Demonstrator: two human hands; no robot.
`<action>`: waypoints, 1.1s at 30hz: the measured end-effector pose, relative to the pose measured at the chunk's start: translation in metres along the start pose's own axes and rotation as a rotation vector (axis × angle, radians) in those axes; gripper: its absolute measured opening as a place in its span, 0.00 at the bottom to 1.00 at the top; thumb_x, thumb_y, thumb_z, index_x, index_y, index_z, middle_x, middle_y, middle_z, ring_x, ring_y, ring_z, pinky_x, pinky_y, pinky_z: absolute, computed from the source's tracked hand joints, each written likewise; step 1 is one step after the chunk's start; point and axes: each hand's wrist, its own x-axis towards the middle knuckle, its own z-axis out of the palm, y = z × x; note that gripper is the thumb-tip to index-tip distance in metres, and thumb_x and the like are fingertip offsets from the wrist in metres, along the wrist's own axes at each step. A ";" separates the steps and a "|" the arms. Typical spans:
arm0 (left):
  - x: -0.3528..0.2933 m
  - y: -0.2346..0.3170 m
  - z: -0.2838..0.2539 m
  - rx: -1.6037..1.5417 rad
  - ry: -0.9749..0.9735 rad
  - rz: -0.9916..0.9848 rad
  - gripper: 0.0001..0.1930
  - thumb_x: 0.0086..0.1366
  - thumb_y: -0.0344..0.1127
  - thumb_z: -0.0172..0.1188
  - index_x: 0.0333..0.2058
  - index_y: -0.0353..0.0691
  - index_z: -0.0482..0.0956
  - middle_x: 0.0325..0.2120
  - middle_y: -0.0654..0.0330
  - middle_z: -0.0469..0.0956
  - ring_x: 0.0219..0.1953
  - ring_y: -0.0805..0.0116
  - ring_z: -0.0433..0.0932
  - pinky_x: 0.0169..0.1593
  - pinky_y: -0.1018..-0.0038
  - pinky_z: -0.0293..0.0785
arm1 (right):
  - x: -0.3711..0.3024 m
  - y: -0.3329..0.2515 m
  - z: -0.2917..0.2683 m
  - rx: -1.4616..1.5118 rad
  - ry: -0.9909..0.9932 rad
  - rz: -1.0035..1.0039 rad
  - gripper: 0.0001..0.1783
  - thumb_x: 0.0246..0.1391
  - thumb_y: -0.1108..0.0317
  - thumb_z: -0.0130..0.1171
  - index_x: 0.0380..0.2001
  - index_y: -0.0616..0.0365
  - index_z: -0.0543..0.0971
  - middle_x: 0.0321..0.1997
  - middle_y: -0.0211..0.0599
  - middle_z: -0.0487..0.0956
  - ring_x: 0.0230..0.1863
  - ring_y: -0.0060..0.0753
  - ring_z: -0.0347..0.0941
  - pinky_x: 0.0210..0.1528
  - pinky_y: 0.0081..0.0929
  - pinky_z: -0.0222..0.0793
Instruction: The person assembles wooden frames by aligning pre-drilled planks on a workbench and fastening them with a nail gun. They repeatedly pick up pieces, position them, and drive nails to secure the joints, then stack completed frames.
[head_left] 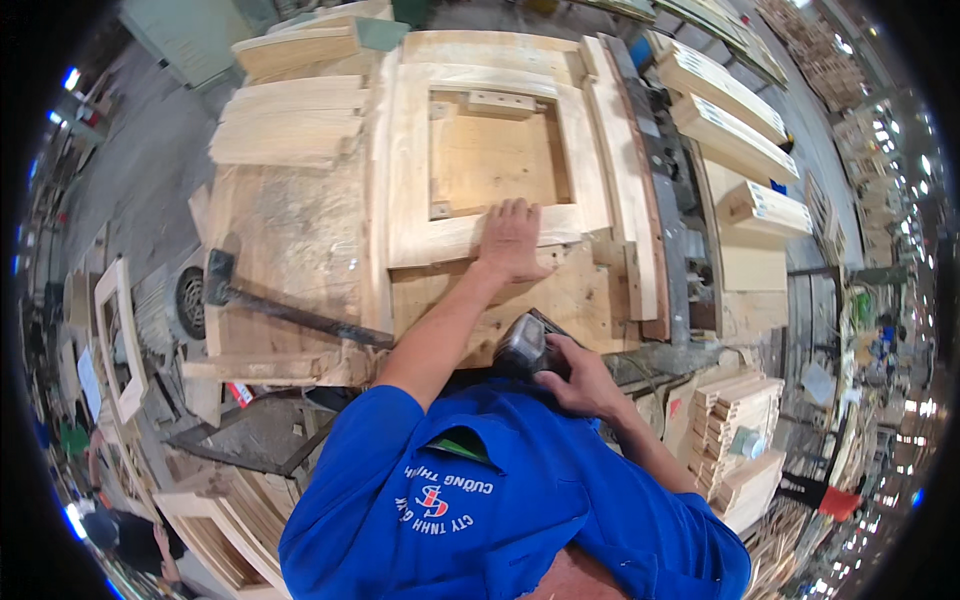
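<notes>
A pale wooden frame (410,170) with a rectangular opening lies flat on the plywood bench top in front of me. My left hand (512,240) rests on the frame's near rail, its fingers stretched out toward the opening. Close to my body, at the bench's near edge, my right hand (580,378) is wrapped round a dark grey handheld tool (522,345). The tool's exact kind cannot be made out, and its lower part is hidden. A small wooden block (502,104) with holes sits along the opening's far side.
A hammer (290,312) with a long dark handle lies left of the frame. Flat wooden boards (290,122) are stacked at the far left. Thick wooden pieces (735,130) lie on the right, with more stacked parts (735,425) at the near right. Another person (130,540) is at the lower left.
</notes>
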 end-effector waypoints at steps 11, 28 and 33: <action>0.001 -0.001 0.000 -0.004 -0.040 -0.025 0.56 0.39 0.63 0.78 0.63 0.33 0.69 0.52 0.48 0.70 0.55 0.50 0.69 0.63 0.57 0.64 | -0.007 0.009 -0.115 0.879 0.400 0.247 0.18 0.73 0.58 0.57 0.56 0.60 0.78 0.30 0.36 0.84 0.27 0.24 0.80 0.31 0.25 0.78; -0.006 0.073 0.044 -1.072 -0.212 -0.510 0.22 0.73 0.47 0.64 0.51 0.30 0.83 0.30 0.53 0.86 0.32 0.63 0.86 0.40 0.68 0.81 | 0.121 0.030 -0.151 1.066 0.236 0.275 0.26 0.76 0.48 0.52 0.53 0.63 0.82 0.28 0.35 0.82 0.25 0.26 0.79 0.31 0.26 0.79; -0.002 0.071 0.050 -1.192 -0.272 -0.572 0.21 0.75 0.44 0.63 0.52 0.29 0.82 0.31 0.54 0.87 0.32 0.72 0.85 0.37 0.72 0.79 | 0.123 0.034 -0.155 1.077 0.210 0.304 0.25 0.76 0.49 0.52 0.53 0.63 0.81 0.28 0.35 0.82 0.25 0.24 0.79 0.31 0.24 0.79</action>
